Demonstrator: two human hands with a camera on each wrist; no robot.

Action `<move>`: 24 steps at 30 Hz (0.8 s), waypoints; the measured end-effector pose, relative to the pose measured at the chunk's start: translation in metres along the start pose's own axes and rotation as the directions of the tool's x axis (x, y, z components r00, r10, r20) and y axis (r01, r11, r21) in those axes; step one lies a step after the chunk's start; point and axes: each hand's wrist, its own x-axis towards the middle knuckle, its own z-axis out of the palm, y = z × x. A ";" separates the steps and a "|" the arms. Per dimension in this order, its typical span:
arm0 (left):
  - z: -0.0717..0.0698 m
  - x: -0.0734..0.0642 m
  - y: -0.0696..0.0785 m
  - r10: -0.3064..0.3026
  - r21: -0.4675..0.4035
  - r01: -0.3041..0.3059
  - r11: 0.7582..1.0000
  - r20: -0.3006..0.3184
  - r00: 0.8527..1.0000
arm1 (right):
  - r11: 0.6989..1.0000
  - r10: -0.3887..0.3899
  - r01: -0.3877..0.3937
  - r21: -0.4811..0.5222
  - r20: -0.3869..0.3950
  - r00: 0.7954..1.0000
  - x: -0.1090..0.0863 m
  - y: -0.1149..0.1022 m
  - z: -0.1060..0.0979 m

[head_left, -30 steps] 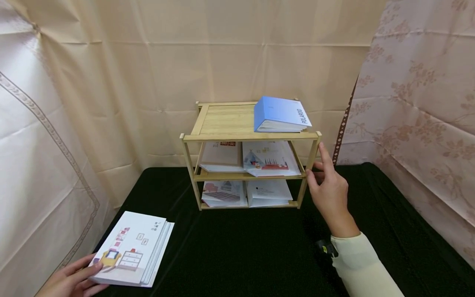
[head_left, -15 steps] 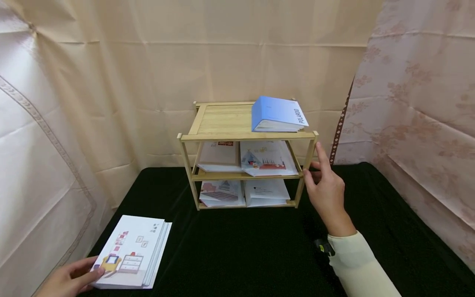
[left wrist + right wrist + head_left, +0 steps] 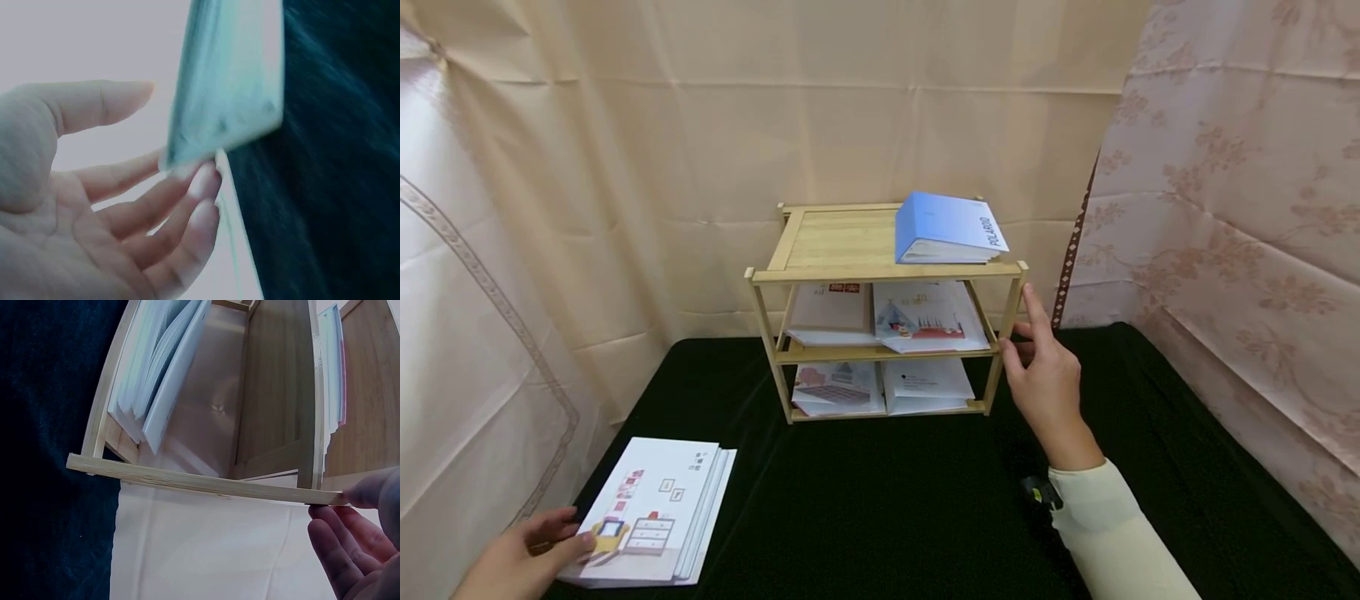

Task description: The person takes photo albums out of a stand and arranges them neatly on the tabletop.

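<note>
A stack of white books (image 3: 647, 508), with a cartoon room on the top cover, lies on the dark cloth at front left. My left hand (image 3: 523, 550) is at its near-left edge. In the left wrist view its thumb stands apart from the book stack (image 3: 231, 69), with the fingertips loosely at the stack's lower corner. My right hand (image 3: 1045, 375) pinches the right front post of a wooden shelf (image 3: 835, 242). Up close, the thumb and fingers of the right hand (image 3: 356, 544) lie on opposite sides of the post (image 3: 219, 485).
A blue book (image 3: 951, 229) marked POLAROID lies on the shelf's top right. Two books (image 3: 925, 317) lie side by side on the middle level, and books (image 3: 928, 385) fill the bottom one. A beige curtain (image 3: 722, 150) hangs behind; dark cloth (image 3: 865, 500) covers the table.
The book stack has come down flat onto the cloth, and my left hand's fingers have slipped out and loosened. My right hand keeps to the shelf post. The head view has turned slightly right.
</note>
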 end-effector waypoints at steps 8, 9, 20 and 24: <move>0.000 -0.027 0.065 0.077 0.037 -0.071 0.997 -0.202 0.976 | 1.000 0.010 -0.010 -0.003 0.007 1.000 0.001 -0.001 0.000; 0.002 -0.029 0.073 0.096 0.033 -0.091 0.995 -0.237 0.967 | 1.000 0.010 -0.010 -0.003 0.004 1.000 0.001 -0.001 -0.001; 0.020 -0.051 0.150 0.408 0.054 -0.431 0.901 -0.446 0.797 | 1.000 0.021 -0.021 0.001 0.005 1.000 0.001 -0.001 0.000; 0.021 -0.055 0.180 0.482 0.049 -0.515 0.856 -0.439 0.759 | 1.000 0.019 -0.019 0.005 -0.002 1.000 0.000 -0.003 0.000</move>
